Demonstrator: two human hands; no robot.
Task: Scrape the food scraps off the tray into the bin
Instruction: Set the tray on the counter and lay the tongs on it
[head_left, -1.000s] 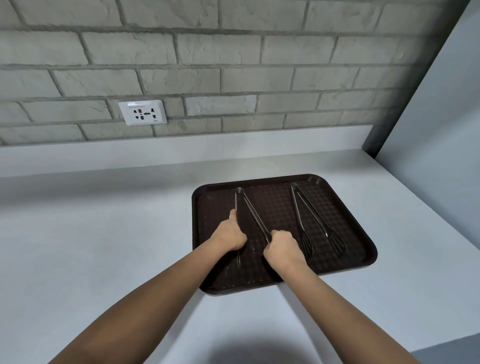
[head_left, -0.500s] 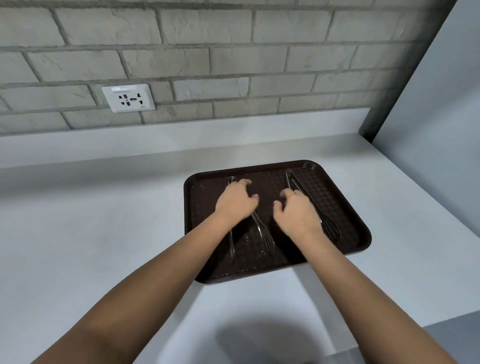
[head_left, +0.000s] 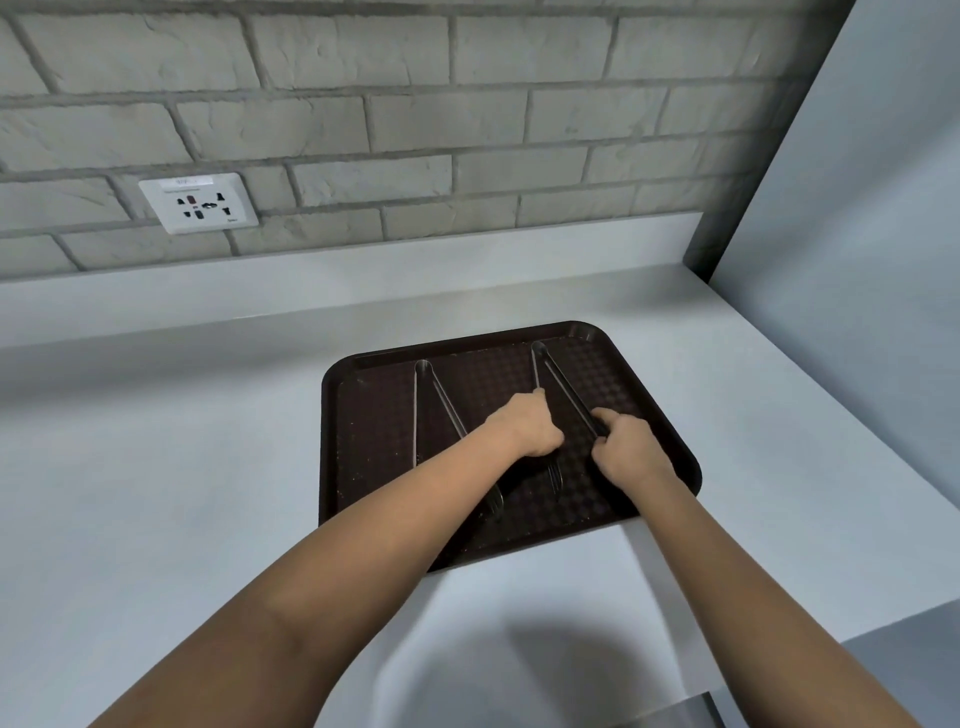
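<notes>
A dark brown tray (head_left: 363, 467) lies on the white counter (head_left: 156, 467), dotted with fine crumbs. Two pairs of dark metal tongs lie on it, hinges at the far side. The left tongs (head_left: 423, 400) lie untouched, their tips hidden under my left forearm. Both hands are on the right tongs (head_left: 550, 369): my left hand (head_left: 527, 426) grips its left arm and my right hand (head_left: 631, 449) grips its right arm. A slotted tip of the right tongs shows between my wrists. No bin is in view.
A grey brick wall with a white power socket (head_left: 200, 202) rises behind the counter. A pale wall panel (head_left: 857, 260) closes off the right side. The counter's front edge steps down at the lower right.
My hands left the left tongs, lifted with fingers spread, moved right, and now each closes on an arm of the right tongs. The view shifted slightly.
</notes>
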